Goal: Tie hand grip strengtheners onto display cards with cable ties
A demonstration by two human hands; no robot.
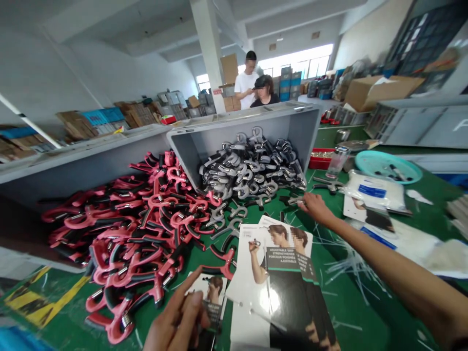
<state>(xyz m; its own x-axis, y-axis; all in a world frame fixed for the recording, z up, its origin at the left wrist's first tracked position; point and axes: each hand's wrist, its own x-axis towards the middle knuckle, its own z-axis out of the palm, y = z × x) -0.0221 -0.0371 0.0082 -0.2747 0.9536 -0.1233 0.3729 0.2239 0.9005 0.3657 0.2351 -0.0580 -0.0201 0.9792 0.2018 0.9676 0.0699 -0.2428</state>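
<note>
My left hand (179, 312) is at the bottom centre, fingers apart, over a small printed card (215, 297). Larger printed cards (252, 292) lie stacked to its right. Stretched forward, my right hand (315, 207) has its fingers closed at a grey-and-black hand grip (292, 200) on the green table. Red-and-black hand grips (146, 229) spill in a heap from a grey bin on the left. Grey-and-black grips (244, 168) fill a second tipped bin (190, 141) in the middle.
Thin clear plastic ties (353, 268) are scattered under my right forearm. Pliers (329, 184), a glass jar (337, 163), a turquoise tray (369, 161) and plastic bags (380, 187) are at the right. Two people are beyond the bins.
</note>
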